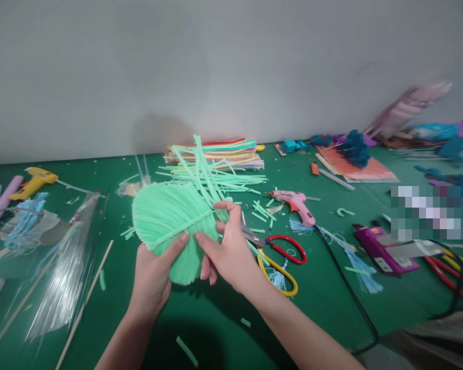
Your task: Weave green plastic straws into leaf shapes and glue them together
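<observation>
A mint-green leaf shape made of pipe cleaners is held up over the table between both hands. Along its middle runs a raised pipe-cleaner rib, and loose pipe-cleaner ends stick out at the top right. My left hand grips the lower left part, thumb on the front and fingers hidden behind. My right hand pinches the right edge, its thumb on the front near the rib and its index finger at the rib's end. Just right of that hand lie scissors with red and yellow handles.
Loose green pipe cleaners and a multicoloured bundle lie by the wall. A pink glue gun with a black cord rests to the right, near a purple device. At left are a yellow glue gun, clear plastic sleeves and a thin stick.
</observation>
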Demonstrator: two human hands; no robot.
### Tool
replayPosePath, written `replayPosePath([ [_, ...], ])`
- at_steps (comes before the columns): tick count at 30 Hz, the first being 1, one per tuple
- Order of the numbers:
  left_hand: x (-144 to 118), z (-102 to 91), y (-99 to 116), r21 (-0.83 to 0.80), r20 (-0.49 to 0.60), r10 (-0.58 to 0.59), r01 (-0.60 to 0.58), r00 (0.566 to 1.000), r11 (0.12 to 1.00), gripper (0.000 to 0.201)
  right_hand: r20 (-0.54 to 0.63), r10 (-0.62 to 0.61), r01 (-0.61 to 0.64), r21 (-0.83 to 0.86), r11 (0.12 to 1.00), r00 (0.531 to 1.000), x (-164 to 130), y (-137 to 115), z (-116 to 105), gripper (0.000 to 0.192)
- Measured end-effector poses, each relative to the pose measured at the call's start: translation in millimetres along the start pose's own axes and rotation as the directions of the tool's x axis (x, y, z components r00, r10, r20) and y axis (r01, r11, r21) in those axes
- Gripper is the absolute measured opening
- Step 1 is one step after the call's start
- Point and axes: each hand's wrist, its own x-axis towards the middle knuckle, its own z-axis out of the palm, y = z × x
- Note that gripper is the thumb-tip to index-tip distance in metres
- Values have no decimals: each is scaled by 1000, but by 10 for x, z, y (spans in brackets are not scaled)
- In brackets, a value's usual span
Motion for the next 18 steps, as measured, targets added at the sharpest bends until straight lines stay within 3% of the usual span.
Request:
replayPosePath([
  [8,-8,-2,11,6,-34,43,-43,998,999,44,18,-40,41,-40,998,999,-17,-6,9,44],
  [14,17,-31,-5,-19,33,-45,45,998,999,47,38,-24,26,-51,998,999,4,-19,-5,45],
  [18,95,-29,-16,-167,38,-120,125,992,978,48,-9,-69,69,-26,997,998,24,-12,-37,57],
])
